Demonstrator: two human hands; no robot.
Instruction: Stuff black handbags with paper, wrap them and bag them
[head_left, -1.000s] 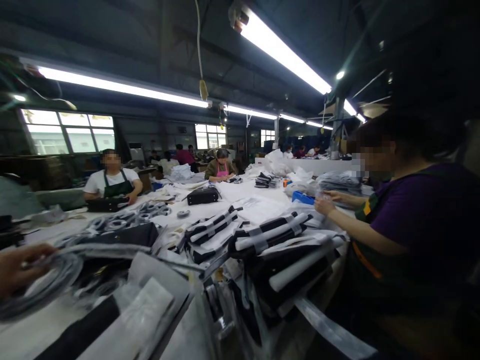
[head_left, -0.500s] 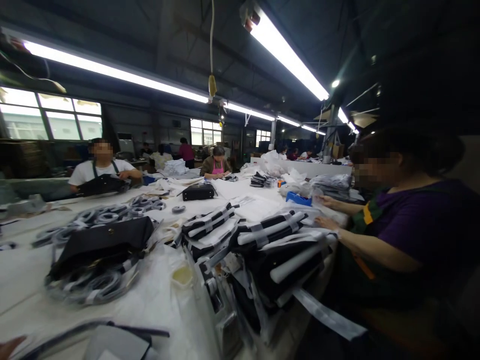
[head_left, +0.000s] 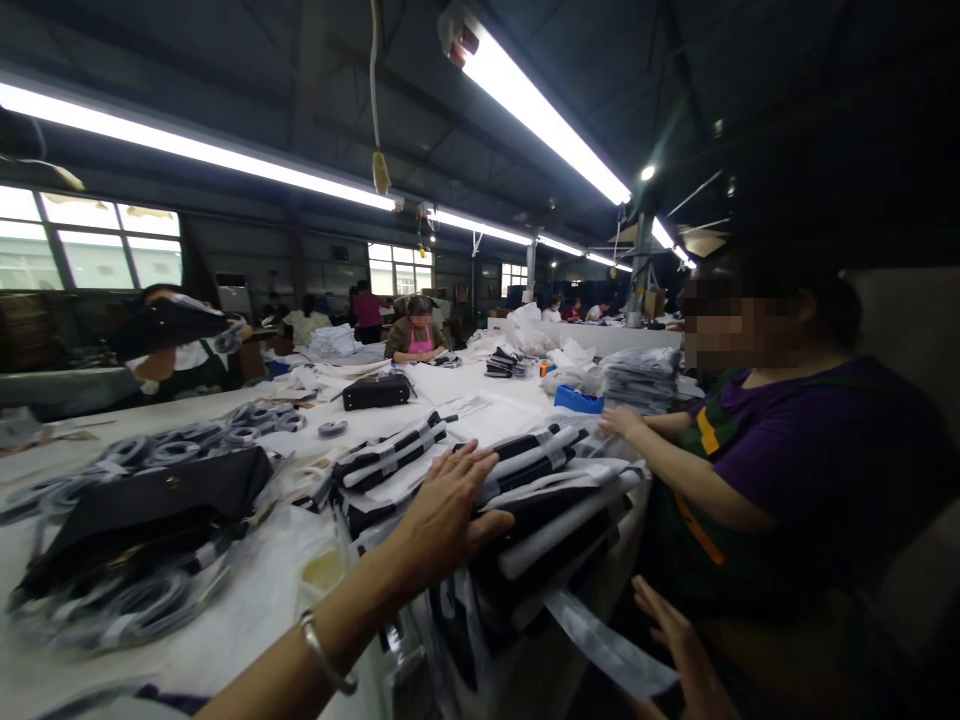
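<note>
My left hand [head_left: 450, 500], fingers stretched forward and thumb apart, is over a pile of black bags wrapped in white padding [head_left: 570, 510]. Whether the palm touches the pile is hidden from view. Lower right, my right hand [head_left: 682, 650] is partly in the frame with its fingers extended, and nothing shows in it. Between it and the pile hangs a translucent plastic strip [head_left: 607, 640]. To the left lies a black handbag [head_left: 150, 510] with a flap, among coiled grey straps [head_left: 142, 610] in clear wrapping.
At right a co-worker in a purple shirt [head_left: 817, 430] stands close to the pile, hands at the table. A blue box [head_left: 577, 400], another black bag [head_left: 377, 390] and a stack of wrapped goods [head_left: 640, 378] lie farther back. Across the table another person lifts a black bag [head_left: 169, 325].
Both my hands have come into view, the left reaching over the padded pile. My view has shifted slightly right. The co-worker across the table has raised the black bag.
</note>
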